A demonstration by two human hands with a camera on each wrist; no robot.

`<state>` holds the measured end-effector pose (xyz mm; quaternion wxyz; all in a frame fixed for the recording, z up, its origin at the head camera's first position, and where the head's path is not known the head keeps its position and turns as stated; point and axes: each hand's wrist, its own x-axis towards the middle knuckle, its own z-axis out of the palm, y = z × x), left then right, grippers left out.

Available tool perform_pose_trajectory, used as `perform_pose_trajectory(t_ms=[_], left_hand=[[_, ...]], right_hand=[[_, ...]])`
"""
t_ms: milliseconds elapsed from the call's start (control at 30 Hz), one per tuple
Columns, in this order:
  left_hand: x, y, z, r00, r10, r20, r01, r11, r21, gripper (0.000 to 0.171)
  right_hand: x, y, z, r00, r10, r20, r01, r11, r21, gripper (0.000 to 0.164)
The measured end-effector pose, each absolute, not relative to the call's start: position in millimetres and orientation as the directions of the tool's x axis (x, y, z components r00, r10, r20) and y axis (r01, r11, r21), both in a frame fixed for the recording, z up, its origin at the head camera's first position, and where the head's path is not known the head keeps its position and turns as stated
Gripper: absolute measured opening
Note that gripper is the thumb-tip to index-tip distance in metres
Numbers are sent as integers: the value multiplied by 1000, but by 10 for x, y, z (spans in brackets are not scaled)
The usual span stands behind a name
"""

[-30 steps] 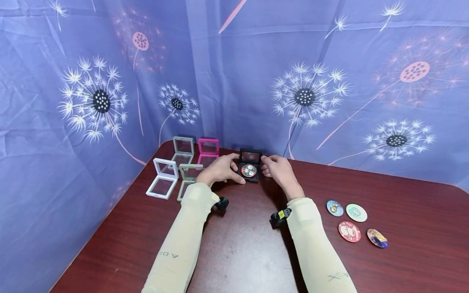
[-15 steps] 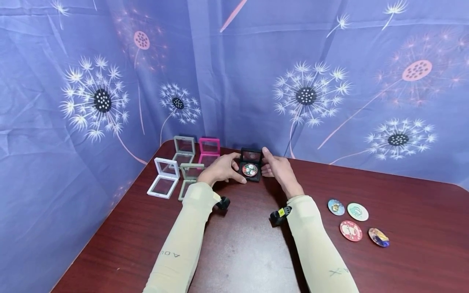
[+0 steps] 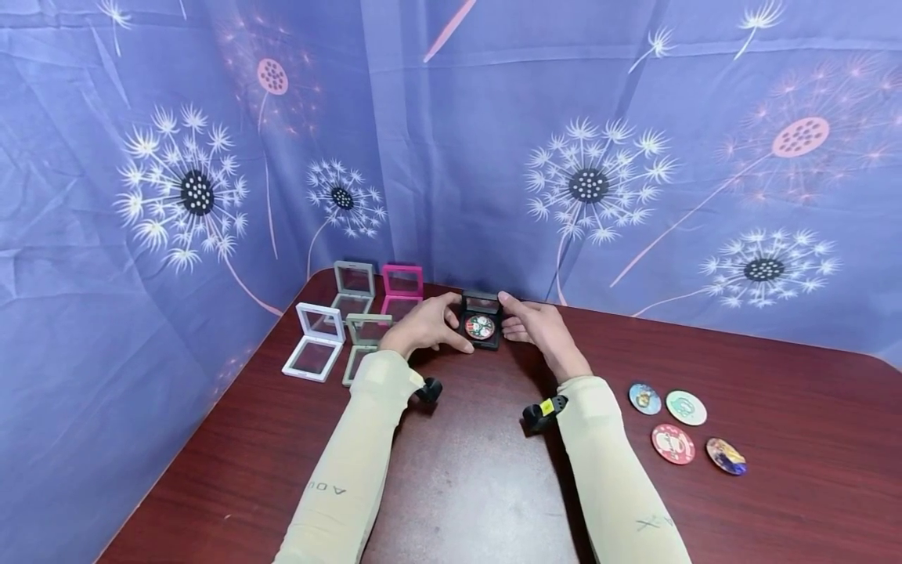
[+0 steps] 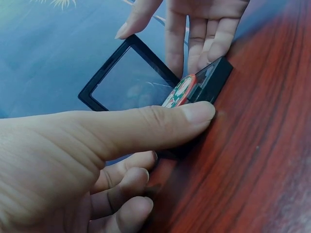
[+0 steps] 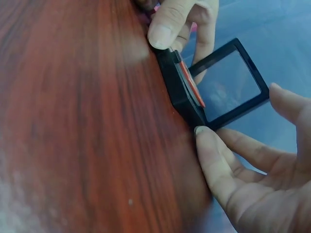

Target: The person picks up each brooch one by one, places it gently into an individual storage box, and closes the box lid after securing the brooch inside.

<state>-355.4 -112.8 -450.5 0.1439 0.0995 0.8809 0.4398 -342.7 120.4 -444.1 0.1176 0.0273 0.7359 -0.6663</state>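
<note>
A small black display case with a clear window stands at the back of the table, its lid partly raised. A round badge with a red, white and green picture lies in its base. My left hand grips the base from the left, thumb along the front edge and fingers behind, as the left wrist view shows. My right hand is at the right side. Its thumb touches the lid's top corner, and its other fingers extend against the base's side.
Left of my hands stand raised-lid cases: white, grey-green, pink and pale green. On the right lie round badges: blue, mint, red and multicoloured. A blue dandelion-print cloth hangs behind.
My right thumb lifted beside the lid, then came to its top corner. The lid now leans further forward over the base. My left hand has stayed in place.
</note>
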Motion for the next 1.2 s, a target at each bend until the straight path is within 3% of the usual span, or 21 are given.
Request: perform_pose_trajectory(t_ms=[267,633,1200], left_hand=[[-3537,-1117,-4494,-939,303,-166,51,597,801,102],[-3572,-1138,-4521,-931,328,-158,63,572,818,93],[-3552,-1124,-4492,-932,327,-159,61,573,817,86]], right_hand=[[-3394,1241,-4453,-965,-159,-207,189,122,-974,74],[-3376,1296,-4429,-947,-227,-226,197,144,-970,59],[-3369,1336,-4486,-940,-282,-192,145,181,-973,56]])
